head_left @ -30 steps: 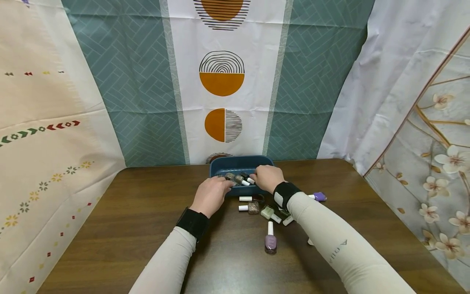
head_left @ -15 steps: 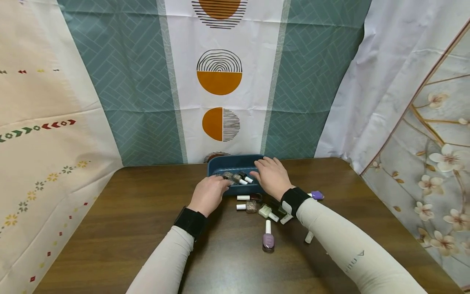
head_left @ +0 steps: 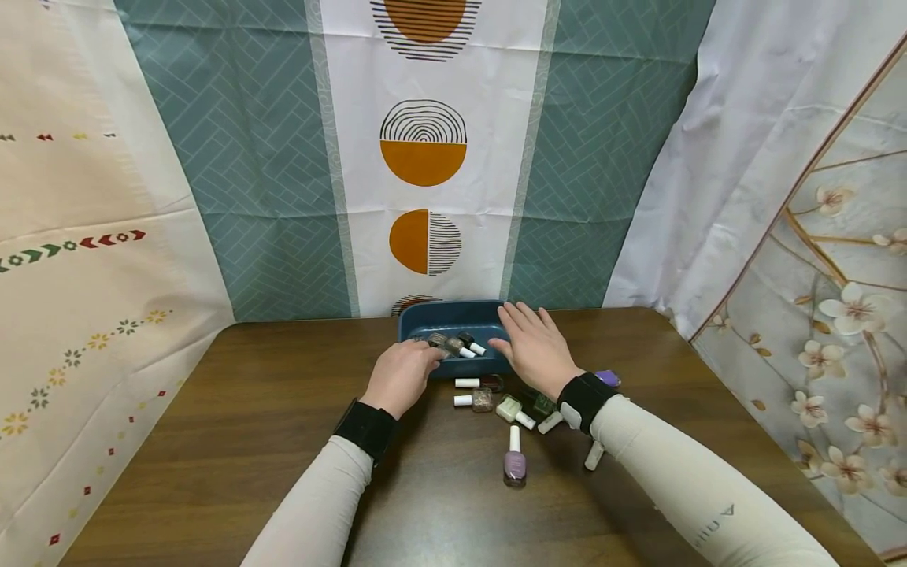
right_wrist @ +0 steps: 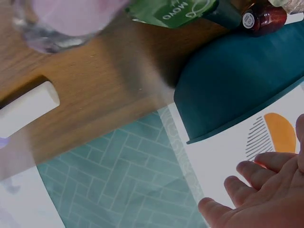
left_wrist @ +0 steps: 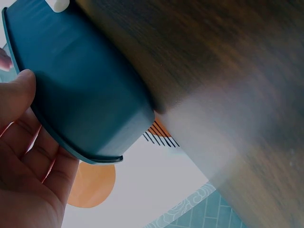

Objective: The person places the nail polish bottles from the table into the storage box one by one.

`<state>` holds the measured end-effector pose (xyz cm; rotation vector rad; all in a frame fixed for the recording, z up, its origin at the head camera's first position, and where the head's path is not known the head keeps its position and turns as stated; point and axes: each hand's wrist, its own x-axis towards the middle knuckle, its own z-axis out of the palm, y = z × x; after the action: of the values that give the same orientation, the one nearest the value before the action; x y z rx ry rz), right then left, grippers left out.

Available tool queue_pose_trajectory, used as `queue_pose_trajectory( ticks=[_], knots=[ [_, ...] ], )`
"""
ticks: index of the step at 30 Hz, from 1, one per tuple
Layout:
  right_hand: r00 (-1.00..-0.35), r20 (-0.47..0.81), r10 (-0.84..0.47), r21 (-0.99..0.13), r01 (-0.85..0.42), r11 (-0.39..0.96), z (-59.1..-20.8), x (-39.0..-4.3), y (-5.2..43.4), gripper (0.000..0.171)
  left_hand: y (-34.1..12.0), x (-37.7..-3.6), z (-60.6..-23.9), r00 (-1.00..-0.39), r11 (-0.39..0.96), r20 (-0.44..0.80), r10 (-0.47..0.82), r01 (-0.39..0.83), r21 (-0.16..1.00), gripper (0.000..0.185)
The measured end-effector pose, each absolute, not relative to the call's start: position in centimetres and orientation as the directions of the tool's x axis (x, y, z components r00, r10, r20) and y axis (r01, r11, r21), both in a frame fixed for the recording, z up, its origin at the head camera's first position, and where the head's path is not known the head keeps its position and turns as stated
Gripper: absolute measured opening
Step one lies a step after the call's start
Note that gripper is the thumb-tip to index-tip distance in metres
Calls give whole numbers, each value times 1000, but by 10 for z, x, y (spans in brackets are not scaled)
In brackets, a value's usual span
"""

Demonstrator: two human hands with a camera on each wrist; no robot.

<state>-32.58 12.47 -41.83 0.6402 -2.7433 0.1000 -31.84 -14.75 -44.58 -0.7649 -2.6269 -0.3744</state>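
Note:
A dark blue plastic bin [head_left: 464,368] stands at the back of the table, with several nail polish bottles [head_left: 453,344] lying inside. My left hand [head_left: 400,378] grips its front left rim. In the left wrist view the thumb [left_wrist: 21,90] lies on the outer wall and the other fingers pass behind the rim. Over the right end of the bin, my right hand [head_left: 540,350] spreads its fingers and holds nothing. In front of the bin lie a dark red bottle [head_left: 491,383], a glitter bottle [head_left: 483,401], a pale green one [head_left: 508,408] and a dark green one [head_left: 543,403].
A lilac nail polish bottle [head_left: 515,466] lies nearer on the brown table [head_left: 283,441]. To the right, a purple bottle [head_left: 608,378] and a white cap [head_left: 594,456] show partly behind the right arm. A patterned curtain [head_left: 425,252] hangs behind the table.
My right hand has drawn back from the bottles in the bin, moving right, and its bent fingers have straightened and spread. The left hand has stayed at the rim.

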Motion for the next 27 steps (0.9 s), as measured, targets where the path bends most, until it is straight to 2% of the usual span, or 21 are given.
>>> queue_pose_trajectory(
  ticks=[16, 27],
  knots=[
    [-839, 352, -416, 5, -443, 897, -418, -299, 161, 80, -147, -317, -445, -782, 813, 426, 455, 560, 158, 17],
    [-872, 330, -362, 16, -378, 925, -421, -284, 200, 82, -147, -318, -444, -798, 822, 402, 448, 545, 167, 19]
  ],
)
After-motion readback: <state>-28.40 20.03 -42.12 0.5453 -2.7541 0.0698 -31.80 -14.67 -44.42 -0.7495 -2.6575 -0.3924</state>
